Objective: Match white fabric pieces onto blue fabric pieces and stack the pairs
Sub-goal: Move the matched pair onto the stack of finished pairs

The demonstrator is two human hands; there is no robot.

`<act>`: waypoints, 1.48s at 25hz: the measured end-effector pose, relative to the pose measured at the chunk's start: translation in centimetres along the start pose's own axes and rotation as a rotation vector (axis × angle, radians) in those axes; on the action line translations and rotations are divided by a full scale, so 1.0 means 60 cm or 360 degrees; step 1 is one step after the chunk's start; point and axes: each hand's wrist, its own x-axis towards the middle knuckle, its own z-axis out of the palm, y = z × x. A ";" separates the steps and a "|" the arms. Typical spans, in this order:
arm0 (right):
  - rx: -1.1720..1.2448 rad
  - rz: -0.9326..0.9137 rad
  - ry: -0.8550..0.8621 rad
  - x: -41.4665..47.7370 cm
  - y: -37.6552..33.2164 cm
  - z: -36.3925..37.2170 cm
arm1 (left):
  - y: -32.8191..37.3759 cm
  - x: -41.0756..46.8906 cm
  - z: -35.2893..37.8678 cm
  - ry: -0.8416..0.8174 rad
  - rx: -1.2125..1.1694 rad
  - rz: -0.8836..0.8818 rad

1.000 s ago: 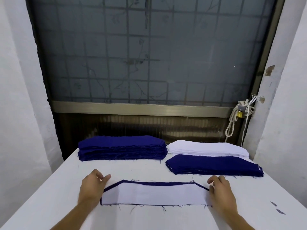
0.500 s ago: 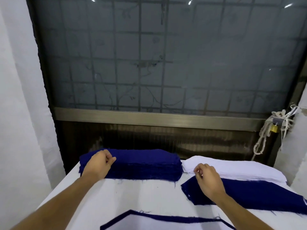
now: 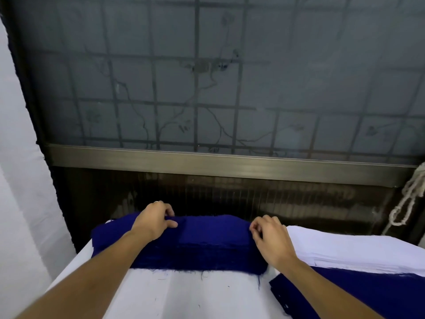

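Hands: 2 — left hand [image 3: 153, 221], right hand [image 3: 272, 242]. Forearms [image 3: 96, 272]: 2, one per hand.
Blue piles: 2 — a tall stack [image 3: 195, 254] and a flatter pile [image 3: 345, 293] at the near right.
White stack [image 3: 356, 245]: 1.
Pieces per pile cannot be counted; the layers are too fine to separate.
Table [image 3: 184, 295]: 1.
Window [image 3: 207, 77]: 1, its grille showing several rows of squares, cut off at the edges of view.
Rope [image 3: 411, 199]: 1, far right, partly out of view.
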 end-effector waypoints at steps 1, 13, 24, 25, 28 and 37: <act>-0.0020 -0.0009 0.0005 0.002 -0.003 0.004 | 0.000 -0.001 0.000 0.0071 0.0041 0.0032; -0.0063 -0.0143 0.0015 0.019 -0.066 0.027 | -0.003 -0.005 -0.006 0.0349 0.0632 0.0433; 0.0257 -0.0459 -0.0179 0.039 -0.204 0.032 | 0.055 -0.076 -0.063 0.0102 0.0530 0.0958; 0.0265 -0.0392 -0.0225 0.036 -0.200 0.026 | 0.053 -0.081 -0.072 0.0102 0.0541 0.0937; 0.0269 -0.0165 -0.0303 0.031 -0.178 -0.005 | 0.039 -0.089 -0.103 0.0104 0.0510 0.0833; 0.0100 0.0042 -0.0394 -0.035 -0.096 -0.109 | 0.010 -0.142 -0.155 -0.0194 0.0019 0.0606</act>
